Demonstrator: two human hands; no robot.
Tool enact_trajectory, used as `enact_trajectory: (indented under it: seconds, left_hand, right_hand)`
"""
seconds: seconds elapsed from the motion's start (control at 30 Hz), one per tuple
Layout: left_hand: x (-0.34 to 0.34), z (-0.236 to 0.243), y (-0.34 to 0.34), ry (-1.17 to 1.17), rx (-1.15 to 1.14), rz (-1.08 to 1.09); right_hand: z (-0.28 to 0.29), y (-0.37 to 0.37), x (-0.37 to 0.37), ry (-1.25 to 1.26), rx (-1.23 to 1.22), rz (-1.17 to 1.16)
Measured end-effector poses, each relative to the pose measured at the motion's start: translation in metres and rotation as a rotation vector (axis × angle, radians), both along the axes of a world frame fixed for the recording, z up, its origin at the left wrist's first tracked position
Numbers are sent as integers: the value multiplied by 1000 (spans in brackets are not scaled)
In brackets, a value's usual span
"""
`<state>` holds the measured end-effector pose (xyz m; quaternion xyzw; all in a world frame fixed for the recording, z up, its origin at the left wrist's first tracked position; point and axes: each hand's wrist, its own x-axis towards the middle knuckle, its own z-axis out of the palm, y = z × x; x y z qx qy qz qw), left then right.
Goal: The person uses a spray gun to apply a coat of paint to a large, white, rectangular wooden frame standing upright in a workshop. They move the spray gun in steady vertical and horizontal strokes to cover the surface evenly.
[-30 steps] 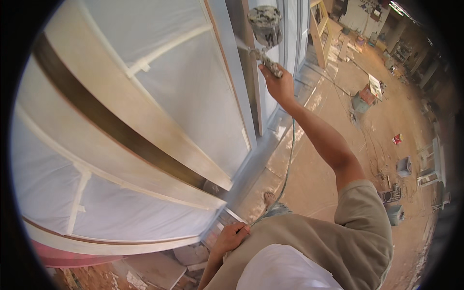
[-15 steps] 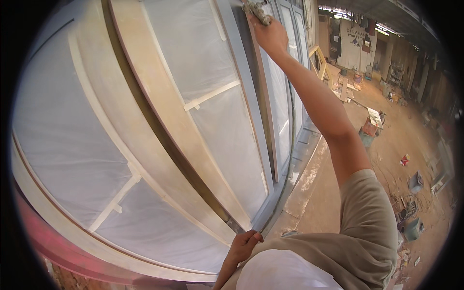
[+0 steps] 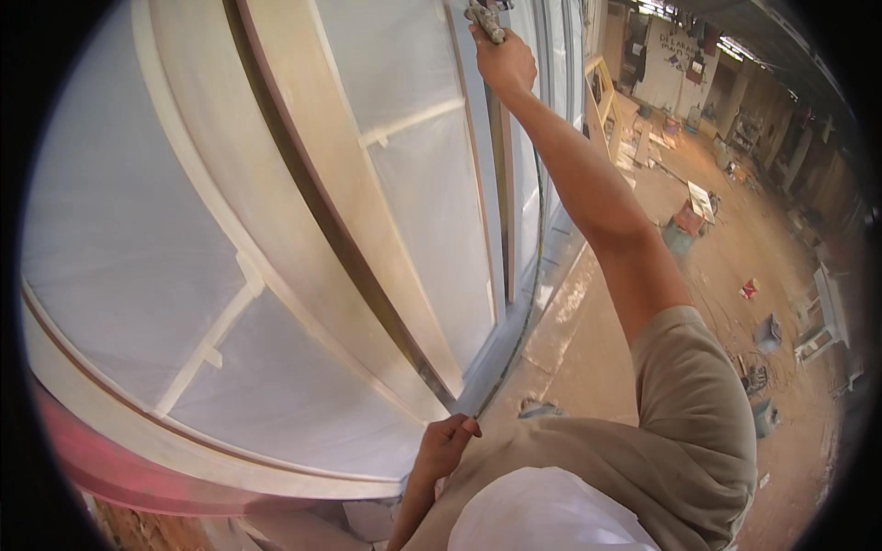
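Note:
At the top centre, my right hand [image 3: 505,64] is closed around a spray gun [image 3: 487,20], with my arm stretched up beside tall panels. The gun's upper part is cut off by the picture's edge. My left hand [image 3: 446,445] is closed on a thin hose [image 3: 514,363] at waist height, low in the view; the hose runs up along the panels. These have cream wooden boards [image 3: 377,257], translucent sheeting [image 3: 129,230] edged with pale tape [image 3: 220,340], and, near the gun, blue-grey frames [image 3: 478,138].
A workshop floor [image 3: 698,275] stretches right, with a yellow wooden frame [image 3: 602,101], a board on a box [image 3: 698,202], buckets [image 3: 767,335], cords, offcuts and a white frame [image 3: 818,321]. A pink curved surface [image 3: 101,450] lies at lower left.
My right hand has risen with the gun toward the top edge. The view has shifted, showing more of the workshop's back wall. My left hand stays closed on the hose.

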<state>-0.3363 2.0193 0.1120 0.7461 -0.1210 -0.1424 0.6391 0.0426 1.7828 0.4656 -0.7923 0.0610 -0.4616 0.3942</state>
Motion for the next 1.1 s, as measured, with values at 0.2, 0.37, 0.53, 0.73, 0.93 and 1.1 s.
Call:
enact_trajectory:
  seconds: [0.2,0.37,0.53,0.73,0.93,1.1]
  left_hand:
    - [-20,-6,26,63,32,-23]
    - [-30,-11,31,142,97,-91]
    - [-35,-17,27,303,154,-122]
    - [-42,-29,12,497,176,-105]
    - [-36,-51,-22,788,171,-66]
    - [-25,-71,-55,1122,105,8]
  right_hand:
    - [-120,-5,0,177,59,-67]
    - [-228,-19,-8,316,91,-124]
    - [-345,-21,-10,471,117,-196]
    - [-471,-37,-21,607,133,-236]
    - [-604,-55,-30,755,86,-271]
    - [-701,-73,-30,830,98,-247]
